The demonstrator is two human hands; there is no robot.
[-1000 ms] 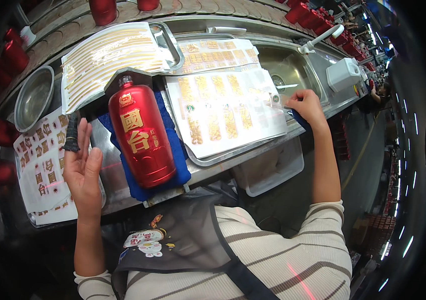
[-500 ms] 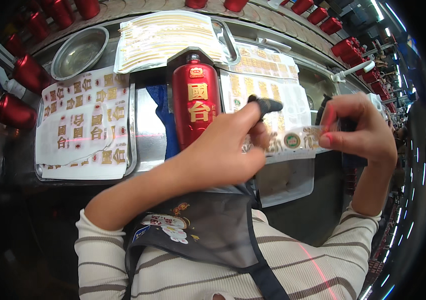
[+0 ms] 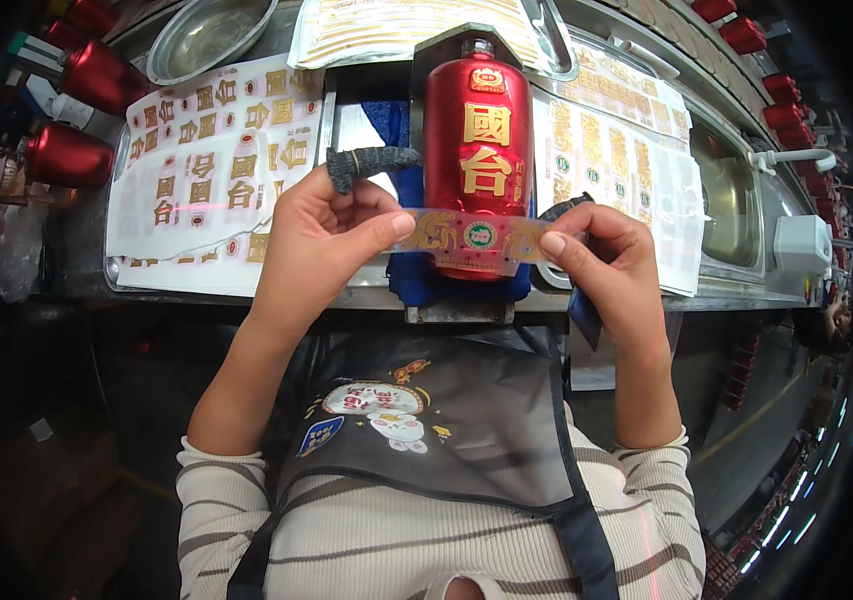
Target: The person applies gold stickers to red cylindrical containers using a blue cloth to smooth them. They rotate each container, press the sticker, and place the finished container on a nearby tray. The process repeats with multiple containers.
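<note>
A shiny red bottle (image 3: 491, 90) with gold characters lies on its back on a blue cloth (image 3: 408, 270), its neck pointing away from me. Across its lower part stretches a clear sticker strip (image 3: 446, 238) with gold figures and a green round emblem. My left hand (image 3: 336, 225) pinches the strip's left end between thumb and fingers, while my right hand (image 3: 611, 270) pinches the right end. Whether the strip touches the bottle I cannot tell. Both hands wear a dark knitted finger cover.
Sheets of gold character stickers (image 3: 201, 180) lie on a tray at left, more sticker sheets (image 3: 611, 160) at right. Beyond are a metal bowl (image 3: 208, 42) and gold-striped sheets (image 3: 401, 30). A sink (image 3: 726, 200) with a white tap (image 3: 796, 158) sits at right; red bottles (image 3: 71, 155) stand at left.
Both hands have moved left with the sticker strip, from over the right-hand sheets to across the bottle's lower part. The strip is now held out straight. The view has shifted too.
</note>
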